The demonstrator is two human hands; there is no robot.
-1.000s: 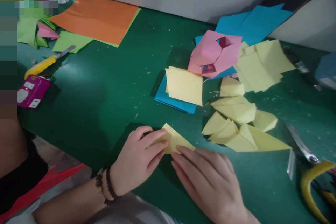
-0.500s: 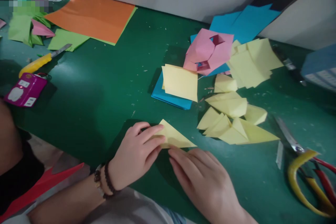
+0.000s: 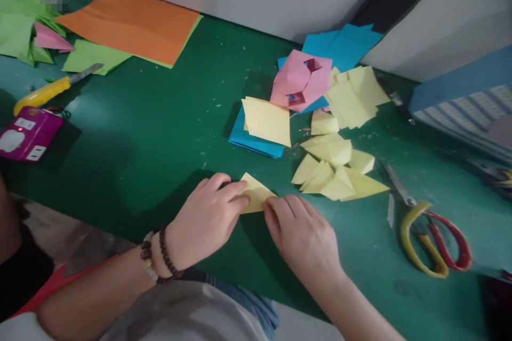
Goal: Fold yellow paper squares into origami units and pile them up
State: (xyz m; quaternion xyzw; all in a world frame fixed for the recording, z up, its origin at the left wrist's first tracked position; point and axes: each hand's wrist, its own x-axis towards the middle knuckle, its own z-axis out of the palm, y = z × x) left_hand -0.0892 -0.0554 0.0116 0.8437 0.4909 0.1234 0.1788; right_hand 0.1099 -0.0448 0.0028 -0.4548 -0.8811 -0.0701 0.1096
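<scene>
A small sheet of pale yellow paper (image 3: 256, 195), folded to a triangle, lies on the green table before me. My left hand (image 3: 208, 216), with beaded bracelets at the wrist, holds its left part down, thumb and fingers on the paper. At the right corner, my right hand (image 3: 306, 229) has the paper between thumb and fingertips, which cover that corner. Just beyond are a stack of cream paper squares (image 3: 269, 120) on folded blue paper (image 3: 256, 141). Several folded yellow paper pieces (image 3: 330, 165) lie to the right.
Scissors (image 3: 418, 224) with yellow and red handles lie at right. Behind sit a pink folded paper shape (image 3: 302, 80), yellow sheets (image 3: 356, 97) and blue paper (image 3: 340, 45). At left are an orange sheet (image 3: 132, 24), a yellow utility knife (image 3: 48, 91) and a purple box (image 3: 30, 133). Another person's arm (image 3: 18, 266) shows.
My right hand has moved from the paper's lower edge up to its right corner, which it now covers. My left hand stays on the paper. The view has shifted rightward.
</scene>
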